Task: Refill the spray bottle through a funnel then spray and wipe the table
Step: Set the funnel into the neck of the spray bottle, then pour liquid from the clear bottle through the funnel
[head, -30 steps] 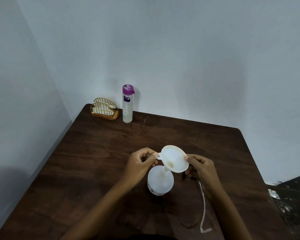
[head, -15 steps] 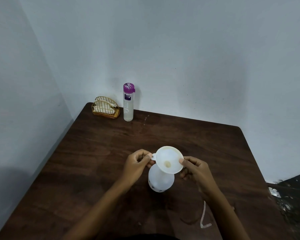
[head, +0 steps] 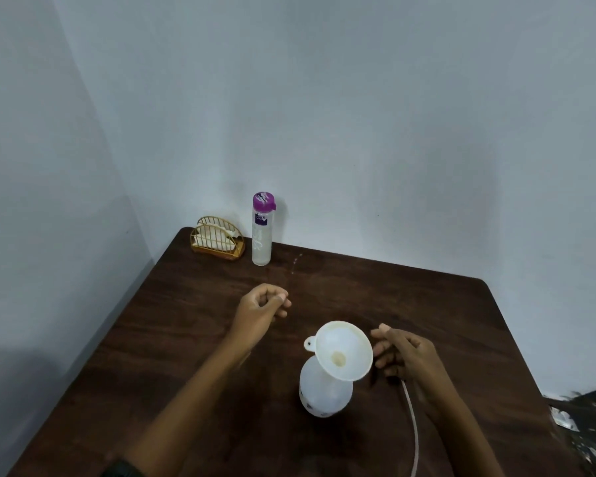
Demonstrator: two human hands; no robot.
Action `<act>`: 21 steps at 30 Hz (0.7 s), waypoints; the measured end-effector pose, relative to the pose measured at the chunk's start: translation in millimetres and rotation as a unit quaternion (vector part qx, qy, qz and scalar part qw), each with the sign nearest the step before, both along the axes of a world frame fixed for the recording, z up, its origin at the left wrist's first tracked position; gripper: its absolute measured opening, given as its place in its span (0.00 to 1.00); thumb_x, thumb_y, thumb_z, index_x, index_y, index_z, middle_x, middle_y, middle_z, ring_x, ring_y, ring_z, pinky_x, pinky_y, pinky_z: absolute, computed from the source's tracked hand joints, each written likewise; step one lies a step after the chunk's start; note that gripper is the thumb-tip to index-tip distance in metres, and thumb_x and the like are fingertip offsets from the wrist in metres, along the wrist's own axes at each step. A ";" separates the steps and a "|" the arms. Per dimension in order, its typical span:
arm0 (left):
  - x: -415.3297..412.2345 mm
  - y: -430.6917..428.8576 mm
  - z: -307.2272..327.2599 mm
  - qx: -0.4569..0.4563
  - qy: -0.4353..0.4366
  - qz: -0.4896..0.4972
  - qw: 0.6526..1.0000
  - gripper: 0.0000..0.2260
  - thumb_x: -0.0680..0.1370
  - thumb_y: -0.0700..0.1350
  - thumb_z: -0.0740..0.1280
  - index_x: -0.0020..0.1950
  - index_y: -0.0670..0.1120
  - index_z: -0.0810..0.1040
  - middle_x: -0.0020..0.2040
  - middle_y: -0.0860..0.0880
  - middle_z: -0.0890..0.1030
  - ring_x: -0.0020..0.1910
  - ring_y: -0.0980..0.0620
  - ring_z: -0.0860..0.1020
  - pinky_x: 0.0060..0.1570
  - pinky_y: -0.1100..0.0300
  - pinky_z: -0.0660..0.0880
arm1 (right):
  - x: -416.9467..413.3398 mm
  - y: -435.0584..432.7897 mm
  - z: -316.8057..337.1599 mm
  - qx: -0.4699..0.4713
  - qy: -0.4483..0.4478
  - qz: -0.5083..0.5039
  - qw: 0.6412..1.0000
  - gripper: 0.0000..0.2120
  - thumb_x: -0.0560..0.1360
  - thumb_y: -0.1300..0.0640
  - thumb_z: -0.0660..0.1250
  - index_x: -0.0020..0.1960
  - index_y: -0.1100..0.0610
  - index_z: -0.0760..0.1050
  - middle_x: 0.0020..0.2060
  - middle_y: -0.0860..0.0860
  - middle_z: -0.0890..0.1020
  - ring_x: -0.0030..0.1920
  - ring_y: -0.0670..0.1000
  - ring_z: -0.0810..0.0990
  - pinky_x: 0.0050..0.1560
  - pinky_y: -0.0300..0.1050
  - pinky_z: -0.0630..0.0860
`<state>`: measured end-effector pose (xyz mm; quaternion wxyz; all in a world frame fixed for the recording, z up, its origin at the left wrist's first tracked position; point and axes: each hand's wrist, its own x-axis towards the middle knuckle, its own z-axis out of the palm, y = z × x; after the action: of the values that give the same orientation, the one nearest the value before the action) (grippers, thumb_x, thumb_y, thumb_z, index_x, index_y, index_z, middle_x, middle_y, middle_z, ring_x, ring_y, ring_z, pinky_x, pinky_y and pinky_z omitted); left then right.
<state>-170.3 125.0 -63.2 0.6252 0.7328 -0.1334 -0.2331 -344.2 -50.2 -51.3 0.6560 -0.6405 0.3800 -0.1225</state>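
A white funnel [head: 344, 351] sits in the neck of the white spray bottle body [head: 320, 395], which stands on the dark wooden table [head: 410, 297]. Neither hand touches the funnel. My left hand [head: 260, 309] hovers to the funnel's upper left, fingers loosely curled and holding nothing. Just right of the funnel rim is my right hand [head: 399, 352], its fingers apart and empty. At the table's far edge stands a clear water bottle with a purple cap [head: 262, 228]. A thin white dip tube [head: 414, 432] lies on the table under my right forearm.
A gold wire napkin holder [head: 217, 238] with white napkins stands in the far left corner beside the water bottle. Pale walls close in behind and on the left. The table's right edge drops off to a dark floor area [head: 585, 425].
Both hands have let go of the funnel, which now stays in the bottle neck. My left hand has moved up and left, toward the far side of the table.
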 end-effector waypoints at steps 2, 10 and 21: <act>28.0 -8.2 9.4 0.000 -0.016 0.021 1.000 0.06 0.78 0.40 0.63 0.54 0.45 0.77 0.48 0.47 0.81 0.43 0.54 0.79 0.43 0.63 0.74 | 5.9 -6.4 1.9 -0.007 -0.012 -0.006 1.000 0.10 0.77 0.57 0.65 0.46 0.62 0.82 0.33 0.57 0.83 0.33 0.52 0.78 0.33 0.42 0.73; 170.9 -73.0 34.5 0.114 -0.188 0.090 0.971 0.28 0.72 0.36 0.71 0.71 0.42 0.66 0.68 0.41 0.70 0.66 0.44 0.70 0.55 0.59 0.71 | 33.6 -17.7 4.6 -0.006 -0.061 -0.009 0.998 0.07 0.76 0.64 0.64 0.49 0.63 0.81 0.34 0.56 0.83 0.36 0.53 0.78 0.41 0.49 0.75; 217.0 -108.7 15.7 0.373 -0.320 -0.074 0.868 0.28 0.71 0.43 0.73 0.68 0.45 0.66 0.64 0.41 0.68 0.58 0.39 0.74 0.55 0.50 0.74 | 34.4 -28.9 -19.2 0.002 -0.046 -0.041 0.998 0.08 0.76 0.67 0.63 0.48 0.62 0.81 0.33 0.56 0.83 0.33 0.52 0.79 0.36 0.43 0.75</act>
<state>46.6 16.4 -47.5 0.2091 0.9338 -0.2832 -0.0639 -309.8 -79.1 -70.5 0.6684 -0.6171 0.3756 -0.1775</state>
